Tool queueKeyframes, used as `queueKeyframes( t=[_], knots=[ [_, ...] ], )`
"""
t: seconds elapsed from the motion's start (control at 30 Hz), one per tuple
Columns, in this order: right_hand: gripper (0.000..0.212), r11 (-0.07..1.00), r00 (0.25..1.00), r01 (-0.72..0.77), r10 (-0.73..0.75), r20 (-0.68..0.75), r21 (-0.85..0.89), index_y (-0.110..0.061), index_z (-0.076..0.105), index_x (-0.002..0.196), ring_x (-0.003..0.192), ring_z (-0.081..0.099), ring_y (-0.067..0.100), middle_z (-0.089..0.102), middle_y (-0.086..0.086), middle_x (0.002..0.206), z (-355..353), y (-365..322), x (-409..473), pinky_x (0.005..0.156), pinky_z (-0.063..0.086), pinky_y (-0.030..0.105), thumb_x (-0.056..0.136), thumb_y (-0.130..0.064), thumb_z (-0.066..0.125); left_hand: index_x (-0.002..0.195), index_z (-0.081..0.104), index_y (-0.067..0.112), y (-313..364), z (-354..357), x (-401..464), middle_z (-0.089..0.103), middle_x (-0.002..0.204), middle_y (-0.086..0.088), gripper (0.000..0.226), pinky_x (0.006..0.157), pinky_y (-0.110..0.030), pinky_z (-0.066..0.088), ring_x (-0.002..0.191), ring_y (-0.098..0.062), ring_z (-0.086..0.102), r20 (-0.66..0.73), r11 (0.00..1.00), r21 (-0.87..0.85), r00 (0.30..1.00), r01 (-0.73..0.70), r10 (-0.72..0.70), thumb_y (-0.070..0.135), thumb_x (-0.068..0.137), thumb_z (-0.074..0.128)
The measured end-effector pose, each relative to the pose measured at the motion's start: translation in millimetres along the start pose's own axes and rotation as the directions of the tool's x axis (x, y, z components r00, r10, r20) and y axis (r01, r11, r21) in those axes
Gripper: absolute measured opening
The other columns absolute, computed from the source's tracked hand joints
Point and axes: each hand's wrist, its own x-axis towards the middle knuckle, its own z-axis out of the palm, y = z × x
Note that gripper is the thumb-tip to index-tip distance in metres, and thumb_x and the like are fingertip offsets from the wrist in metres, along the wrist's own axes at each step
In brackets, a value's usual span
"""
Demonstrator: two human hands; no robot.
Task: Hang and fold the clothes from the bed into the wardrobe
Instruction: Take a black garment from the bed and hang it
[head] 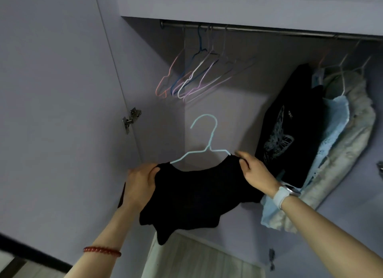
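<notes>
Below the wardrobe rail (269, 30): left hand (141, 182) and right hand (256, 172) each gripping a shoulder of the black garment (199, 197) draped on the light blue hanger (205, 145).

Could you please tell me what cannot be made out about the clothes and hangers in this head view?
- Black garment: its type and lower hem, bunched in both hands.
- Light blue hanger: its ends, inside the fabric.
- Empty hangers: their number, blurred.
- Hanging clothes: how far the row runs, cut by the right edge.
</notes>
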Motion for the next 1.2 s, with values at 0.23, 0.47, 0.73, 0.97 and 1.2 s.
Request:
queueKeyframes(
  t=[0.23,0.47,0.73,0.97,1.2],
  knots=[
    [0.02,0.978,0.99,-0.077,0.053,-0.128,-0.196,0.0,0.058,0.099,0.092,0.057,0.03,0.058,0.012,0.096,-3,29,-18,0.077,0.042,0.034,0.097,-0.01,0.042,0.088,0.066,-0.003,-20,11,35,0.067,0.079,-0.018,0.009,0.069,-0.048,0.049,0.065,-0.033,0.063,-0.01,1.0,-0.027,1.0,0.016,-0.016,-0.004,0.088,0.056],
    [0.017,0.952,0.991,-0.04,-0.001,-0.133,-0.304,0.0,0.059,0.1,0.087,0.057,0.031,0.055,0.013,0.095,-21,22,-34,0.075,0.04,0.029,0.094,-0.012,0.048,0.084,0.066,-0.004,1,28,74,0.066,0.075,-0.018,0.013,0.067,-0.028,0.04,0.065,-0.024,0.06,0.088,0.973,-0.137,0.976,-0.187,0.2,-0.011,0.085,0.056],
    [0.023,0.903,0.865,-0.348,0.205,-0.459,-0.252,0.0,0.057,0.109,0.091,0.057,0.036,0.055,0.015,0.105,-60,8,-40,0.073,0.042,0.037,0.097,-0.015,0.043,0.129,0.051,0.006,78,57,148,0.051,0.124,-0.02,0.044,0.1,-0.049,0.033,0.116,-0.039,0.045,0.127,0.971,-0.09,0.964,-0.223,0.234,0.015,0.086,0.053],
    [0.024,0.853,0.705,-0.519,0.391,-0.591,-0.056,0.002,0.054,0.105,0.101,0.055,0.04,0.055,0.02,0.109,-104,1,12,0.08,0.043,0.039,0.097,-0.015,0.038,0.132,0.048,0.006,180,45,199,0.043,0.137,-0.022,0.063,0.096,-0.055,0.035,0.125,-0.041,0.04,-0.118,0.868,0.147,0.863,-0.474,0.491,0.006,0.071,0.065],
    [0.028,0.846,0.606,-0.518,0.471,-0.641,0.131,0.006,0.051,0.114,0.11,0.053,0.041,0.055,0.024,0.12,-144,17,87,0.086,0.044,0.039,0.096,-0.013,0.04,0.15,0.014,0.019,231,57,248,0.012,0.156,-0.016,0.098,0.111,-0.06,0.004,0.142,-0.04,0.01,-0.254,0.748,0.422,0.725,-0.513,0.64,0.023,0.068,0.069]
  ],
)
